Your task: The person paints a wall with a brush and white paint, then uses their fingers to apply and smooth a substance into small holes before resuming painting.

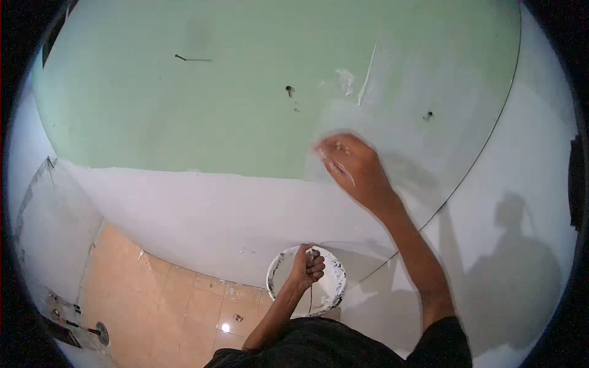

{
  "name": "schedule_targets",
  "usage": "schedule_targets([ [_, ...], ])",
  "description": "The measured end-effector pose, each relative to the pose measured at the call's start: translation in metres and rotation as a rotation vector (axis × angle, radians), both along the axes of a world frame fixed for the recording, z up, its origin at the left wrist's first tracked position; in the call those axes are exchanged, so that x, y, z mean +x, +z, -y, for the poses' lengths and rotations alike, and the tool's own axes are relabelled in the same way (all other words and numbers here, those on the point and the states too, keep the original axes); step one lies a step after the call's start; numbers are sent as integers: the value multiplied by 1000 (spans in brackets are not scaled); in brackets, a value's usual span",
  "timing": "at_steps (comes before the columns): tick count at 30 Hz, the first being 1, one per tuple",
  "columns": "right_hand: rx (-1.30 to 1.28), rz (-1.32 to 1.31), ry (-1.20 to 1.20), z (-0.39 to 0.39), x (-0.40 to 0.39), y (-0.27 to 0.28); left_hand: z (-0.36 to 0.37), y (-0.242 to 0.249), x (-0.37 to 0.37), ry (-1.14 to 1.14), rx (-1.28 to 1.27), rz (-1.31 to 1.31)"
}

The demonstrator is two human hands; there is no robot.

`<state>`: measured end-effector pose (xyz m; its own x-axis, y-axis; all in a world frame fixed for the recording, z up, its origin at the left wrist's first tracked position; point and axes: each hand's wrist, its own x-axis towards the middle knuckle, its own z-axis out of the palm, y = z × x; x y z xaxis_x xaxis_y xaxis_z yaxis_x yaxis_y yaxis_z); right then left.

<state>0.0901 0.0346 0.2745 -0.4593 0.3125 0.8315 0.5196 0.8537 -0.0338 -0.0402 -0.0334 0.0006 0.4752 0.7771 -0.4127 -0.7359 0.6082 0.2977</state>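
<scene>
Nearest the wearer's dark-clothed torso (325, 343), a round white bucket (271, 279) is seen, its rim marked with dark smears and pale material visible inside. The left grip (307, 268) is placed over the bucket's opening, with the fingers clenched around what is judged to be its wire handle (311, 299). The visible length of the handle is directed from the fist back toward the torso. By this grip the bucket is directly controlled, and of the two hands the left is clearly the nearer to it.

The right grip (356, 165) is extended ahead at the wall, well apart from the bucket. From it, the bucket is located back toward the torso and slightly to the left. The right fingers are curled and blurred, and white residue is noted on them. Whether a tool is grasped there cannot be told, so no long axis can be reported for one.

Around the right grip, the green wall surface (184, 122) is covered by a thin, uneven white film. Beyond it, a raised white streak (368, 72), a white patch (345, 81) and two holes (288, 89) (429, 115) are recorded. A nail (179, 57) is found protruding farther left. The green is bordered below by a white band (215, 202). Tan floor tiles (190, 294) with scattered debris are seen at left, and a person's shadow (515, 264) is cast at right.
</scene>
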Motion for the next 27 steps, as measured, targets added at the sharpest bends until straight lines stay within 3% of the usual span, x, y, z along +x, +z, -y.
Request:
schedule_targets([
  [2,-178,-155,12,12,16,-58,3,0,0,-7,-4,34],
  [4,-627,-485,99,24,27,-131,7,5,3,56,-18,4],
  [7,-935,-645,17,34,35,-245,-2,1,2,18,4,-10],
  [9,-1058,-666,-11,55,37,-278,-6,-3,-1,-26,27,17],
  [11,-1368,-689,-120,73,43,-299,-2,6,1,2,8,-11],
  [12,-1375,-694,-127,74,51,-318,-1,8,4,34,1,-38],
  [14,-881,-457,-196,71,73,-358,0,6,2,11,-21,41],
  [15,-1094,-570,-299,80,74,-346,2,10,1,16,22,30],
  [16,-922,-676,-226,79,79,-352,3,13,2,19,61,17],
  [18,-1135,-718,-279,82,97,-359,2,15,4,48,-40,5],
  [20,-1168,-459,-383,82,115,-362,4,21,2,41,36,-31],
  [21,-1198,-457,-391,82,114,-361,4,20,1,39,6,-33],
  [23,-1069,-641,-152,86,107,-363,5,12,-2,16,97,-2],
  [24,-1103,-638,-164,88,104,-359,6,11,-3,17,61,-1],
  [26,-1020,-222,-274,89,92,-345,9,11,-7,31,78,-22],
  [27,-1092,-159,-256,89,84,-342,10,11,-6,62,48,-86],
])
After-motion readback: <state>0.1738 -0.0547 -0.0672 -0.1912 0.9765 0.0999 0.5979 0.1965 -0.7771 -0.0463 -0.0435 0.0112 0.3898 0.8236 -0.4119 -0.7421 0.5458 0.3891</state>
